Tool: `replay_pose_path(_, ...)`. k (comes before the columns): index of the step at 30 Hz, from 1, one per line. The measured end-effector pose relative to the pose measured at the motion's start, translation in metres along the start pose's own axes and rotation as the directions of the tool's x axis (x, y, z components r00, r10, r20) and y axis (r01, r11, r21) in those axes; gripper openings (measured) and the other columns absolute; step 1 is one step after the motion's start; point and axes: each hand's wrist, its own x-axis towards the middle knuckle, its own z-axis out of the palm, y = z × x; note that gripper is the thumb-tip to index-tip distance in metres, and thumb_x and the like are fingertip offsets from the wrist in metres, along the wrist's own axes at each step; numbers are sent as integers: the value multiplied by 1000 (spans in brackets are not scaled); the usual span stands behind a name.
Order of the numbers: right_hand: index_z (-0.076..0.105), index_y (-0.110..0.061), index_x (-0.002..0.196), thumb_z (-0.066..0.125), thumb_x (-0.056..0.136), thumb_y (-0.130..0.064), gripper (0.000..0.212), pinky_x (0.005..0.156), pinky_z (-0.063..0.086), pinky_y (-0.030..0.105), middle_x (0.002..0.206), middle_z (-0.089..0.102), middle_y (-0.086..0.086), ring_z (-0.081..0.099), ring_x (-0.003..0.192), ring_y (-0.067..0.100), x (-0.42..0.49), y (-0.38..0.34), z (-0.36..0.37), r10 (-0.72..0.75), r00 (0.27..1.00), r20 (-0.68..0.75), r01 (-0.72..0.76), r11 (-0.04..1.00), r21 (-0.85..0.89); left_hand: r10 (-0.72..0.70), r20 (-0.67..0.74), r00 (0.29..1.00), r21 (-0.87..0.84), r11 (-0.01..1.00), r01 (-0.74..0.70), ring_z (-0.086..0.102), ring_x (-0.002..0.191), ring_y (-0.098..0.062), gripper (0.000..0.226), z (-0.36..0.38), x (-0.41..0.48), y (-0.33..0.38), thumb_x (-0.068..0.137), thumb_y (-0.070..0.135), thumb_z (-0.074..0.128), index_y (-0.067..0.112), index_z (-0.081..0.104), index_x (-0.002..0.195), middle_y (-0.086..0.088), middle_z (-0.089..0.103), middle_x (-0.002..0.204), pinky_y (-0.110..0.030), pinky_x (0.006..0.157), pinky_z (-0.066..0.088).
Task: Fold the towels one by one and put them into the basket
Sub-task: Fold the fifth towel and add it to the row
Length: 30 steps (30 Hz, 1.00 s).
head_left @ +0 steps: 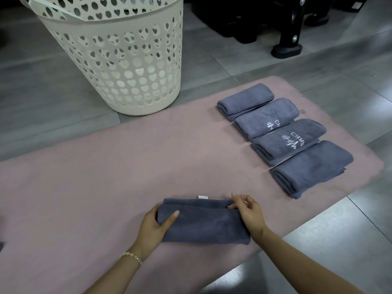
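**Between my two hands, one grey towel partly folded**

Well ahead of my left hand (pixel 154 225) stands the cream basket (pixel 118 60) with heart-shaped holes. It sits on the grey tiled floor (pixel 53 102), just off the far edge of the pink mat (pixel 106 166). The stretch from my hands to the basket is pink mat. Ahead of my right hand (pixel 249 213) and out to its right, four folded towels (pixel 288 139) lie side by side in a touching row on the mat, and the middle two show white lettering. Beyond them a black stand (pixel 290 24) rests on the floor.

The grey towel (pixel 203 223) lies on the mat directly between my hands, a white tag (pixel 202 196) at its far edge. My left hand grips its left end with the thumb on top, a bracelet (pixel 131 257) at the wrist. My right hand pinches the upper fold at its right end.
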Motion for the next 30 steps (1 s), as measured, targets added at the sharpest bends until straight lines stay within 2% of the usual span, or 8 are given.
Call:
replay_pose_path(6,49,-25,89,66,72,-51,35,64,48,19,79,68,1,64,74,13,-24,6,-6,-110,993,51,119,961,-251,-115,-211,971,28,992,123,64,82,-20,24,13,13,1,87,31,64,8,62,86,-2,69,83,-26,69,48)
replay_pose_path(10,44,-20,82,67,85,-29,25,57,41,23,73,61,13,56,66,26,-18,4,-3,-175,985,-1,166,933,-320,-160,-260,952,187,959,212,59,76,-23,38,17,23,4,89,46,57,9,55,79,-3,63,76,-32,66,44)
replay_pose_path(13,43,-16,95,63,88,-34,28,67,44,33,74,58,1,56,73,25,-17,8,1,-108,994,22,106,877,-469,-186,-286,940,327,903,278,58,78,-25,41,21,25,6,87,51,57,10,52,87,-3,63,81,-32,68,44)
replay_pose_path(16,48,-17,121,60,88,-36,40,84,43,37,110,57,3,57,100,27,-11,6,1,-262,964,53,231,715,-660,-218,-337,916,231,924,305,58,85,-25,44,20,27,6,80,48,67,12,49,97,-3,61,91,-30,74,45)
replay_pose_path(19,57,-21,123,43,82,-63,60,99,32,32,123,58,2,53,115,25,1,-6,6,-456,829,323,527,443,-725,-294,-324,899,129,928,350,56,90,-23,56,11,30,3,72,48,75,10,45,100,-5,54,98,-29,81,45)
replay_pose_path(22,47,-34,132,21,63,-91,93,102,34,35,127,53,-7,51,116,19,1,-22,23,-200,774,601,632,295,-716,-411,-278,868,58,895,442,58,81,-22,54,12,29,4,75,49,71,4,48,93,-8,59,88,-27,72,44)
replay_pose_path(25,42,-35,136,13,51,-91,105,101,36,36,130,50,-5,50,116,19,0,-24,34,-88,776,624,626,229,-746,-507,-412,757,-191,861,472,60,74,-25,43,22,17,15,79,43,70,3,54,72,-5,57,70,-29,72,47)
replay_pose_path(30,53,-28,128,32,60,-90,95,97,45,33,122,63,-3,59,111,20,1,-30,36,64,821,567,508,371,-777,-759,-301,577,-468,645,604,56,114,-34,91,53,-16,14,76,67,56,-7,49,128,-23,54,129,-37,97,46)
